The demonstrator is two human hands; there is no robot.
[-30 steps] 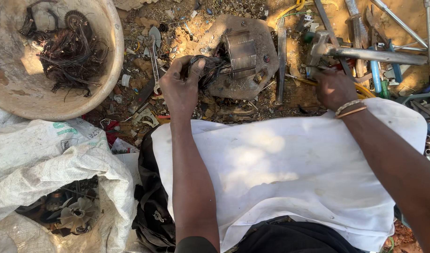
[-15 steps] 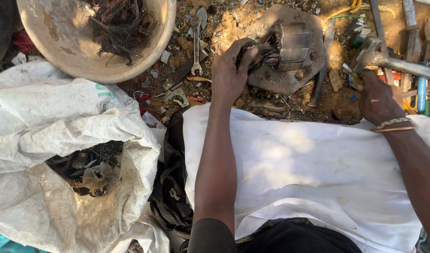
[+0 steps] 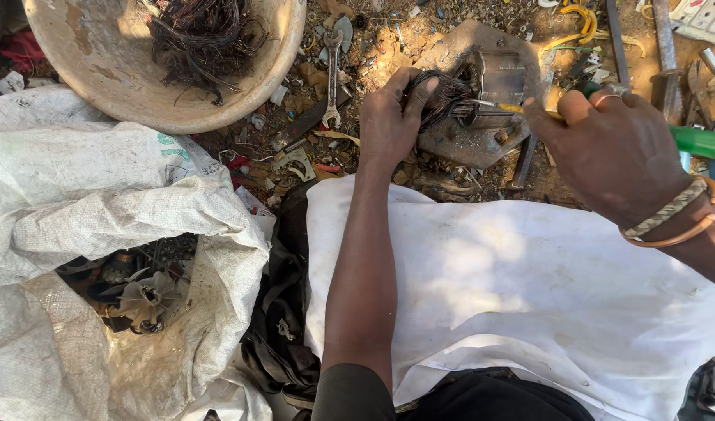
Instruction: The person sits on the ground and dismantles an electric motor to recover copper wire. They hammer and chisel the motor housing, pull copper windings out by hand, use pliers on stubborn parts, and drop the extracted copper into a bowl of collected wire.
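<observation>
My left hand (image 3: 390, 123) grips a bundle of dark wire (image 3: 443, 97) that sticks out of a round metal motor core (image 3: 494, 82). The core lies on a rusty flat metal plate (image 3: 474, 144) on the ground. My right hand (image 3: 615, 148) holds a screwdriver with a green handle (image 3: 700, 142); its yellow-collared shaft (image 3: 513, 109) points left into the wire at the core. A bracelet is on my right wrist. A white cloth (image 3: 513, 304) covers my lap below both hands.
A worn round basin (image 3: 84, 70) with tangled dark wire stands at top left. A white woven sack (image 3: 100, 203) holding scrap metal parts lies open at left. A spanner (image 3: 332, 70), metal rods and small debris litter the dirt around the plate.
My right hand let go of the hammer-like tool at right and came in to the core with a green screwdriver. The view shifted right and closer; my left hand stays on the wire.
</observation>
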